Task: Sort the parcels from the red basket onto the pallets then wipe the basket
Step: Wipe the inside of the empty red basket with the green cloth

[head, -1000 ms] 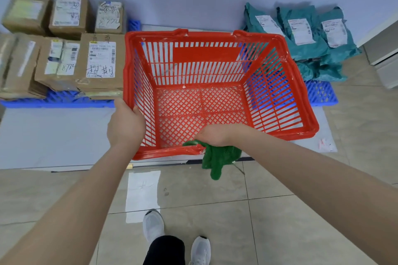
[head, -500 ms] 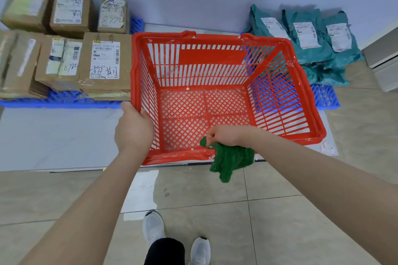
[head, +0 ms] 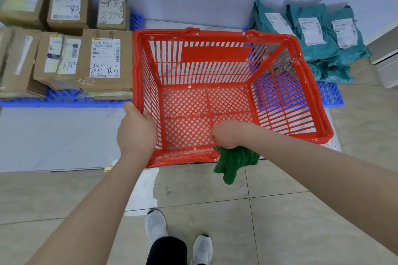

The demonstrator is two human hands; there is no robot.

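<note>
Red slatted plastic basket point(head: 215, 54) sits between the two blue plastic pallets point(head: 64, 101), open side up and with no parcels in it, its long axis running from your left to your right. Whether it rests on the floor or hangs from your grip I cannot tell.

Your left hand point(head: 136, 133) grips the near left corner, fingers curled over the rim there. Your right hand point(head: 228, 135) is on the near rim, right of the middle, its fingers bunched tight on the dark green knitted cloth point(head: 234, 163), which hangs down outside the near wall.

From the cloth, the uncovered stretch of near rim runs left toward your holding hand, and white smears show along that rim and on the far corners. So the wipe probably goes sideways along the long axis, with the right hand doing it and the left only steadying.

Brown cardboard boxes point(head: 105, 60) are stacked on the left pallet, just beside the basket's left wall. Teal plastic mailer bags point(head: 312, 34) lie on the right pallet, behind its right wall. You stand on beige floor tile point(head: 280, 211), and there is room on your side to turn the basket.
</note>
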